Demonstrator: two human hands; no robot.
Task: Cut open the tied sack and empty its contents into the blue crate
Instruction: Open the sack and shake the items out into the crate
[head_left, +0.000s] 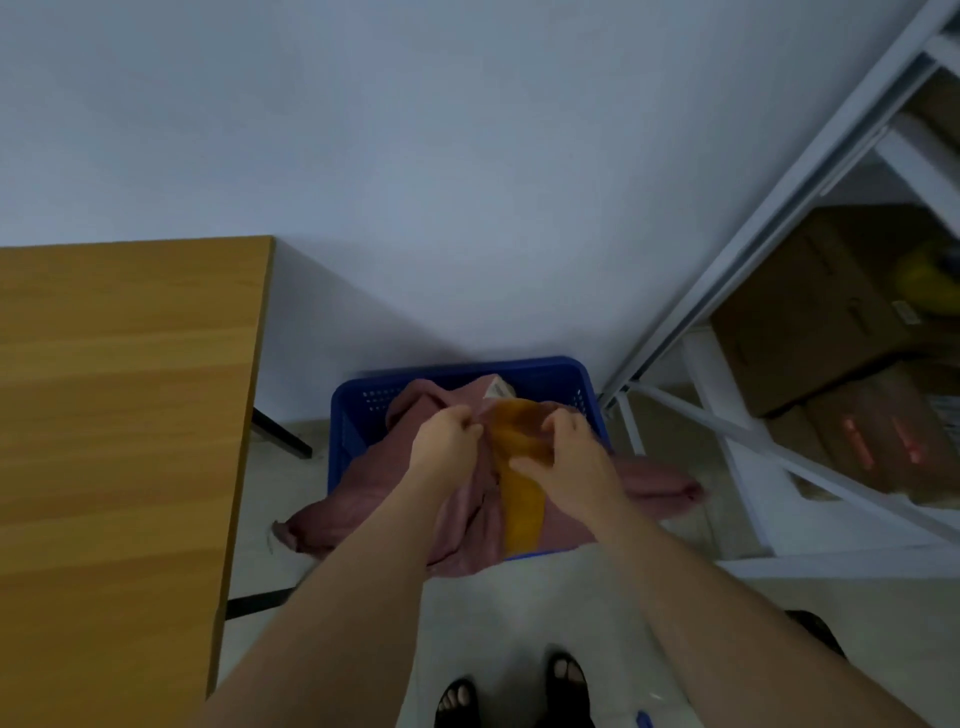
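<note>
Sandalled feet (514, 691) stand at the bottom of the view, and from there both bare forearms reach forward and down over the crate. Left hand (448, 434) has its fingers curled, pinching a fold of the pinkish sack (467, 512) near its far end. Right hand (563, 457) grips the orange piece (522, 499) that shows through the sack's mouth, thumb on top and fingers wrapped round its edge. My guess is that the two hands pull apart to widen the opening, so the contents can slide out.

That sack lies draped over the blue crate (582, 371), its long axis running roughly left to right, both ends spilling past the crate's sides onto the floor. Its opening faces up and away, towards the wall. Something pale (497, 387) sits at the crate's far side; I cannot tell what.

A wooden table (119, 389) stands to the left, and a white rack (737, 457) with cardboard boxes (810, 306) to the right.
</note>
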